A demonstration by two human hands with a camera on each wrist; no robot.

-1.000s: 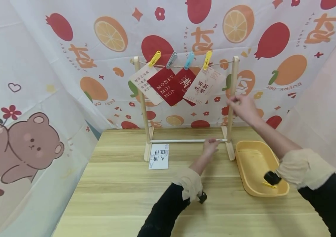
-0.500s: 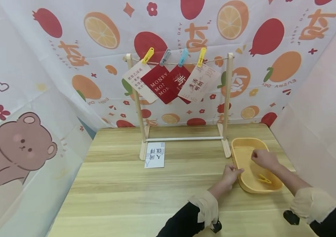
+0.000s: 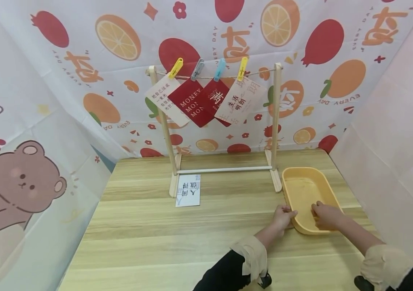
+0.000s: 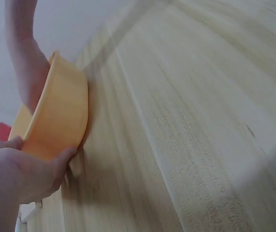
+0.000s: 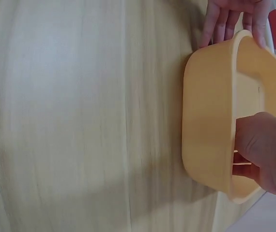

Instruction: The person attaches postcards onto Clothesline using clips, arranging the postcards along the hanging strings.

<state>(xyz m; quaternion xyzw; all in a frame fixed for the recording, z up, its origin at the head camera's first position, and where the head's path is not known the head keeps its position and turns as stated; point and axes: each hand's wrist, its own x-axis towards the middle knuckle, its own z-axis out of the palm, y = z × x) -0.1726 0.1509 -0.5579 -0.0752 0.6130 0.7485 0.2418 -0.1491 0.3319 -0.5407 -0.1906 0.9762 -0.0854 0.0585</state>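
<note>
A yellow plastic basin (image 3: 306, 173) stands on the wooden table at the right. My left hand (image 3: 284, 214) grips the basin's near-left rim, fingers on the outer wall (image 5: 227, 21). In the left wrist view the left hand (image 4: 29, 174) clasps the basin (image 4: 60, 116). My right hand (image 3: 324, 215) is down inside the basin, fingers curled toward its bottom. The right wrist view shows the right hand (image 5: 264, 150) over the rim of the basin (image 5: 206, 121). Whatever lies under the right hand is hidden.
A wooden rack (image 3: 276, 121) stands at the back of the table, with a string (image 3: 261, 72) carrying several clips and cards. A white card (image 3: 188, 190) lies flat by the rack's left foot. Printed cloth walls close in the left, back and right.
My right hand came down from the rack's right post into the basin and now covers the spot where a yellow clip lay. My left hand moved from the rack's bottom rail to the basin's rim.
</note>
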